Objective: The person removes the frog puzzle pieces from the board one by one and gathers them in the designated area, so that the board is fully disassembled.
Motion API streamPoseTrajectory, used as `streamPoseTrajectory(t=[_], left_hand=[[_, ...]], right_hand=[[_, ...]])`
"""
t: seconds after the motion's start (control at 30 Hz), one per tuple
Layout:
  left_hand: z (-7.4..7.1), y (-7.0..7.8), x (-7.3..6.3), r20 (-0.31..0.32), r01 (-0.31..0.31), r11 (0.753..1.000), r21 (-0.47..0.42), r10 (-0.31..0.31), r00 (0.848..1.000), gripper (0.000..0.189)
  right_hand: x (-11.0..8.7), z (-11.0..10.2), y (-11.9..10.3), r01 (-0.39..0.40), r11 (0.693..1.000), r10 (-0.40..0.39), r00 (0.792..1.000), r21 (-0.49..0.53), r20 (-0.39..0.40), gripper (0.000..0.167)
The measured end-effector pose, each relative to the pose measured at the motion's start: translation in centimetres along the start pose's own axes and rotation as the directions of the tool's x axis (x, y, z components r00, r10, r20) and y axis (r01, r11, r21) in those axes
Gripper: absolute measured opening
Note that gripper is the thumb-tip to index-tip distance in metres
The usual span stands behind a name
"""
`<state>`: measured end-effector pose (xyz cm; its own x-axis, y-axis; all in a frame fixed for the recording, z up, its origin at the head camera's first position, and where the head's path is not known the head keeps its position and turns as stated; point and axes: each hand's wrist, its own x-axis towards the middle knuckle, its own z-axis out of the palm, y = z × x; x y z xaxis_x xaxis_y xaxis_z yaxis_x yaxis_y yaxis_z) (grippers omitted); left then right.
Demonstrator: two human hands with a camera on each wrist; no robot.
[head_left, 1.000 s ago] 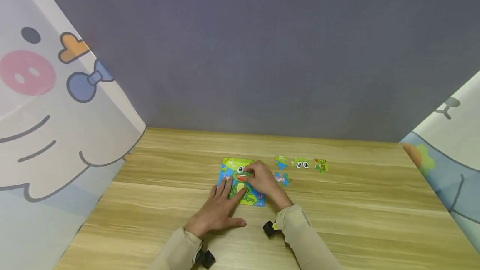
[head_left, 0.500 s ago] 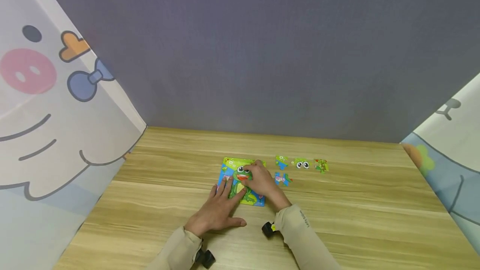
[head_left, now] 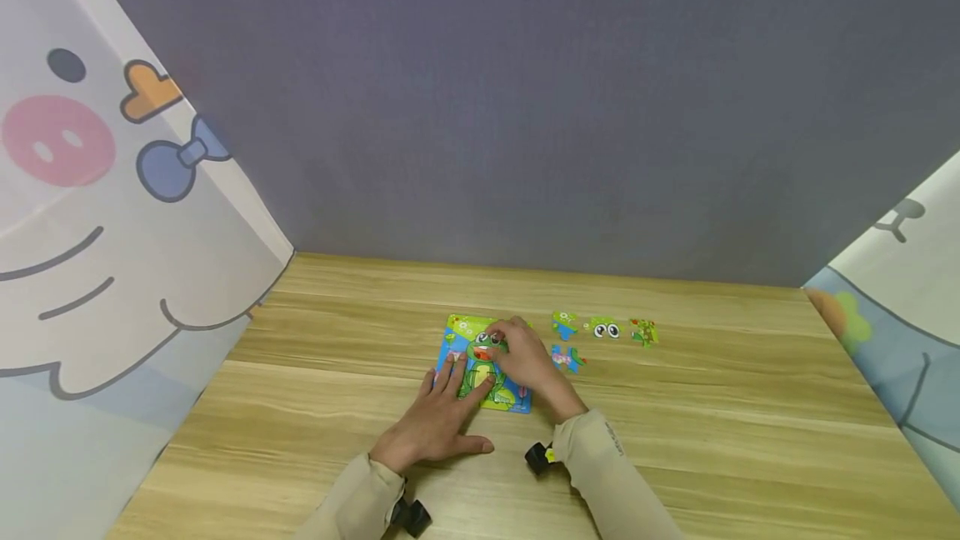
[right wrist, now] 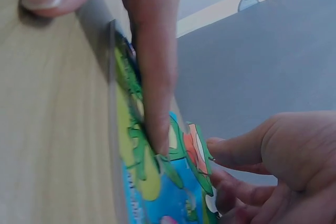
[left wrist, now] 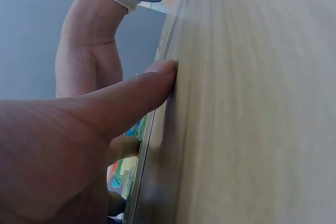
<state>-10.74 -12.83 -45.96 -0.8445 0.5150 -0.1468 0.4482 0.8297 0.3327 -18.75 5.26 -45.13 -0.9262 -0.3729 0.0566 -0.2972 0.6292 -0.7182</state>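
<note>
A frog jigsaw puzzle (head_left: 455, 337) in a flat square board lies on the wooden table. My left hand (head_left: 435, 427) rests with spread fingers on its lower left part; the thumb touches the table. My right hand (head_left: 527, 361) is over the board's upper right and pinches a puzzle piece (right wrist: 198, 148) printed with the frog's red mouth. In the right wrist view this piece stands tilted, with an edge raised off the board. The right fingers and palm hide part of the puzzle's right side.
Several loose pieces lie right of the board: a green and blue piece (head_left: 564, 325), one with two eyes (head_left: 606, 330), a green one with red spots (head_left: 644, 332) and a blue and pink piece (head_left: 567, 358). A grey wall (head_left: 525, 107) rises behind the table (head_left: 712, 407).
My right hand shifts only slightly over the board, and the mouth piece under its fingers changes its tilt a little. The left hand stays in place.
</note>
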Motion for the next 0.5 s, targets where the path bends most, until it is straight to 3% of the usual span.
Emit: streamPoseTrajectory(t=[0.5], left_hand=[[-0.02, 0.1, 0.04, 0.007, 0.008, 1.0, 0.0, -0.008, 1.0, 0.088]], right_hand=[[0.28, 0.12, 0.54, -0.012, 1.0, 0.011, 1.0, 0.018, 0.024, 0.027]])
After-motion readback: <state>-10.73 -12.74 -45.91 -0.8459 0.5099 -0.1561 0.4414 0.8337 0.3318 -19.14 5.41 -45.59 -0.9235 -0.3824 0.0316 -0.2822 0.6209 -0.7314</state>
